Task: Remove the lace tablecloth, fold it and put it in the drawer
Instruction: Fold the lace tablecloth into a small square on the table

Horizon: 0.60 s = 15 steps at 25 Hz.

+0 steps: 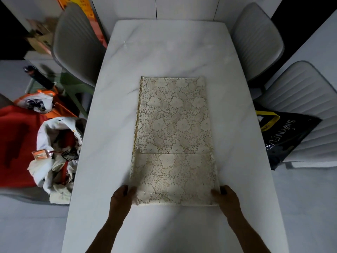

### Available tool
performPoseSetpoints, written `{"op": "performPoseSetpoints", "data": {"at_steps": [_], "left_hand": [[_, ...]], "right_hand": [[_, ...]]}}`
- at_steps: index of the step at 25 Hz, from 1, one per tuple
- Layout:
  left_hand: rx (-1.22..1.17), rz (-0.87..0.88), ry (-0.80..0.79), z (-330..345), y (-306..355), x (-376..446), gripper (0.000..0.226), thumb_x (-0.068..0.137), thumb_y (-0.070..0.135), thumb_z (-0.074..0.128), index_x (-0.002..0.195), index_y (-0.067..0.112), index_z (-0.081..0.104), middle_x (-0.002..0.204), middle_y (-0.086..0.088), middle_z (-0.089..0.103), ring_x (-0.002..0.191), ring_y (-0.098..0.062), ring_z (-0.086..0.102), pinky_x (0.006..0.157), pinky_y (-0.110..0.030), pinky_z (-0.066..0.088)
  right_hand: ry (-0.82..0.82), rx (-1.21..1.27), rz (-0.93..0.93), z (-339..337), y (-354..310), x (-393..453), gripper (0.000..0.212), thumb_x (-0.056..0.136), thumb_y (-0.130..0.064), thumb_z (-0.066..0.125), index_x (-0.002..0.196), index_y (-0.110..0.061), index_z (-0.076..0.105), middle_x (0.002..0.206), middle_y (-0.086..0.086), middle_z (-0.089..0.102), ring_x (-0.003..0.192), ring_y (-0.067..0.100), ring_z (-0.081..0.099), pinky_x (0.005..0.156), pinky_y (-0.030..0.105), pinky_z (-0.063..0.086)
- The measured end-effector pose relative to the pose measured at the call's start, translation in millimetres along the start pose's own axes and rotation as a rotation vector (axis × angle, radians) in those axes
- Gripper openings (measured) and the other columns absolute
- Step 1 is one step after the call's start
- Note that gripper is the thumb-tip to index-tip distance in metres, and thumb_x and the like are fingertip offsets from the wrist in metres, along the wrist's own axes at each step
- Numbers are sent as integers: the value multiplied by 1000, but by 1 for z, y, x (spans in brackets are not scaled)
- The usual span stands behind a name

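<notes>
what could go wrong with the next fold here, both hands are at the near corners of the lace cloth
1. The lace tablecloth is a long strip; lifting only the near corners, gripped by the left hand and right hand, could let the middle sag and the layers slide askew.
2. The marble table looks smooth, so the far end may drag instead of staying put.
3. An earlier fold edge crosses the cloth near the hands; it could open while lifted.

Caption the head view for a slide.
Both hands, left hand and right hand, grip the near corners of the folded lace tablecloth on the white table.
</notes>
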State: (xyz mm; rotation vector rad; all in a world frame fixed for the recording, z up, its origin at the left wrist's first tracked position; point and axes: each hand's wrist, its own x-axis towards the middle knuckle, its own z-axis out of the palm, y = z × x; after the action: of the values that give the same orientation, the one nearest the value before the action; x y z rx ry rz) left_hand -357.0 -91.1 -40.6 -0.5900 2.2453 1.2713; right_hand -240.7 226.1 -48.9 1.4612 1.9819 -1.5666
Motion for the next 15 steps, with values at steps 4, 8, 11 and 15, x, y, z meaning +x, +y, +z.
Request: {"op": "performPoseSetpoints", "data": {"at_steps": [4,8,11,15], "left_hand": [[-98,64,-109,-30,-9,-33,31,90,4,62,104,31,61,58,-12,58,56,-22,47,47,-25,42],[-252,-9,-311,-68,-16,-59,33,86,-4,53,92,14,80,69,-20,64,53,-25,52,44,-26,43],[-265,-144,-426,-89,3,-62,26,79,16,57,89,3,78,84,-18,73,62,-28,67,55,-29,47],[-363,-194,-508,-91,43,-22,34,78,23,51,91,3,75,92,-19,75,71,-25,71,64,-34,41]], "right_hand": [[-83,126,40,-29,13,-37,28,88,-8,67,111,-17,55,97,20,66,80,33,65,55,37,54],[-171,237,47,-70,25,-69,26,87,2,61,100,-19,69,64,22,63,44,32,54,38,32,47],[-343,315,155,-92,6,-75,22,76,-5,67,96,5,71,67,23,62,44,30,52,40,31,44],[-395,424,226,-92,-34,-41,32,89,-23,50,99,-3,72,97,21,75,61,31,66,44,30,42]]}}
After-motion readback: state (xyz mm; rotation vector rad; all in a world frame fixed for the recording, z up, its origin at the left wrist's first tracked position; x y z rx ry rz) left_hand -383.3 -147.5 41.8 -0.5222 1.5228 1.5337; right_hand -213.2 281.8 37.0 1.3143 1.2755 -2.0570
